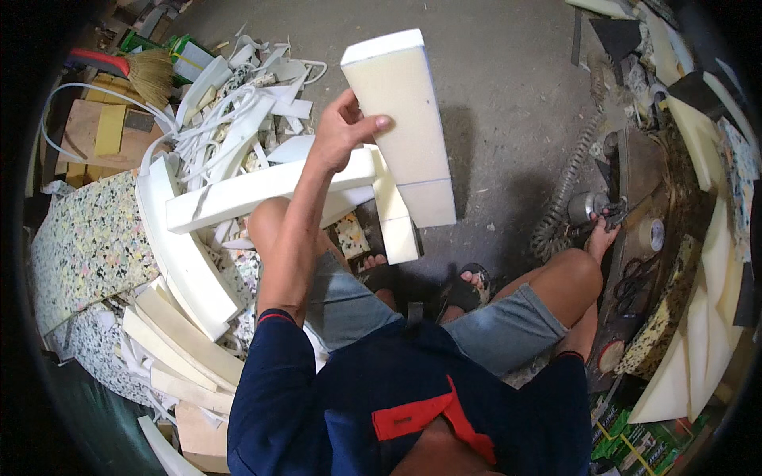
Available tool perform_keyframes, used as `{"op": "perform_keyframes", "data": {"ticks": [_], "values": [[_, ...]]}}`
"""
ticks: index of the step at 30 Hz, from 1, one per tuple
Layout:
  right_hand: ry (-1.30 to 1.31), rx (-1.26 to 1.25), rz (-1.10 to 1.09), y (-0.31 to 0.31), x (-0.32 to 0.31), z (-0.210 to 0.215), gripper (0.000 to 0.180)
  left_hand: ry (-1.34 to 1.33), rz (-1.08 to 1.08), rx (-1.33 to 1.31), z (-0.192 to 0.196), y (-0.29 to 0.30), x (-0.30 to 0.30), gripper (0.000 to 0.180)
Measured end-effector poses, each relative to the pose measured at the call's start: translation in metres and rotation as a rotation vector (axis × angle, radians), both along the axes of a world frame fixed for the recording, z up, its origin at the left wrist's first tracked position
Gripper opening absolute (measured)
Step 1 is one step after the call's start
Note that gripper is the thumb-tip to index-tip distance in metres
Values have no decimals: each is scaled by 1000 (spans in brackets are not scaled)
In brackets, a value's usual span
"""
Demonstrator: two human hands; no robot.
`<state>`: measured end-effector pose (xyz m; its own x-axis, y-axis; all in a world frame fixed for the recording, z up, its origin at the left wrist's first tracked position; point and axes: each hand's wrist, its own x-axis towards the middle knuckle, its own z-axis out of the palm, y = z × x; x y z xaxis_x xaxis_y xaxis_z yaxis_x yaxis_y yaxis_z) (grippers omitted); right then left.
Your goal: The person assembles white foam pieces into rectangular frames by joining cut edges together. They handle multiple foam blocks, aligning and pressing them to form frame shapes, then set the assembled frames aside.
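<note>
My left hand (347, 131) grips a long cream foam block (405, 111) by its left edge, thumb on the face and fingers behind. The block stands roughly upright, with a thin line drawn across its lower part. Just behind it, a second foam piece (397, 218) hangs down, partly covered. A white foam bar (270, 189) lies across by my left knee, behind my forearm. Over at the right, my right hand (603, 236) is closed around a spray gun (586, 206) with a round metal cup; its handle is mostly hidden.
A coiled air hose (559, 198) runs along the floor beside a brown bench (635, 230) bearing a tape roll (652, 235) and scissors (633, 278). Foam offcuts (262, 103), a curved foam strip (186, 254) and speckled foam sheets (87, 238) pile up at left, near a broom (151, 75).
</note>
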<state>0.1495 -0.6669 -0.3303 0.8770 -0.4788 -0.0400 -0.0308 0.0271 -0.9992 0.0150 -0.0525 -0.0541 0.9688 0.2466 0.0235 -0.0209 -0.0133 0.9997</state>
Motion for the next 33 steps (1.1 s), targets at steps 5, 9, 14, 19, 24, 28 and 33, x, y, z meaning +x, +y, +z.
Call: {"op": "perform_keyframes", "data": {"ticks": [5, 9, 14, 19, 24, 28, 33], "values": [[151, -566, -50, 6, -41, -21, 86, -44, -2, -83, -10, 13, 2, 52], [315, -527, 152, 5, -72, 40, 93, -94, -48, -274, -18, 32, -6, 63], [184, -525, -168, 13, -114, 186, 62, -129, -54, -436, -19, 59, -23, 72], [-354, -593, 305, 134, -144, 324, 48, -222, -111, -459, -8, 38, -19, 60], [-478, -913, 850, 302, -123, 351, 109, -231, -183, -212, 31, -11, -14, 50], [-338, -380, 979, 353, -101, 322, 94, -187, -250, -121, 41, -17, -12, 69], [-399, -367, 839, 319, -82, 290, 77, 75, -167, 966, -22, 52, -5, 94]]}}
